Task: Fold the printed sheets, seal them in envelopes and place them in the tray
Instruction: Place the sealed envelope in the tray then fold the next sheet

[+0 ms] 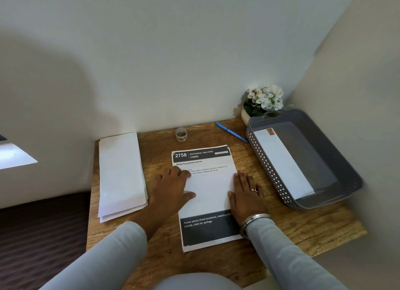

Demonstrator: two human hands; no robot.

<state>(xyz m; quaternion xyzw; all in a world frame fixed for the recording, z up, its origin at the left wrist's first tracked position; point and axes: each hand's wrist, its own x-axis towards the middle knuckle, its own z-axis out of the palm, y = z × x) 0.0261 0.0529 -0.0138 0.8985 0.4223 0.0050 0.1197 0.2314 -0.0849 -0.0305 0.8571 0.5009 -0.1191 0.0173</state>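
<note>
A printed sheet (207, 194) with black header and footer bands lies flat and unfolded in the middle of the wooden table (307, 231). My left hand (173, 188) rests palm down on the sheet's left edge, fingers spread. My right hand (246, 194), with a ring and bangles, presses flat on the sheet's right edge. A stack of white envelopes (121, 175) lies at the table's left side. The grey perforated tray (337, 159) stands at the right, and one sealed white envelope (281, 162) lies inside it along the left wall.
A small roll of tape or stickers (181, 134) stands at the back of the table. A blue pen (231, 129) lies beside it. A pot of white flowers (263, 102) sits in the back right corner. Walls close in behind and to the right.
</note>
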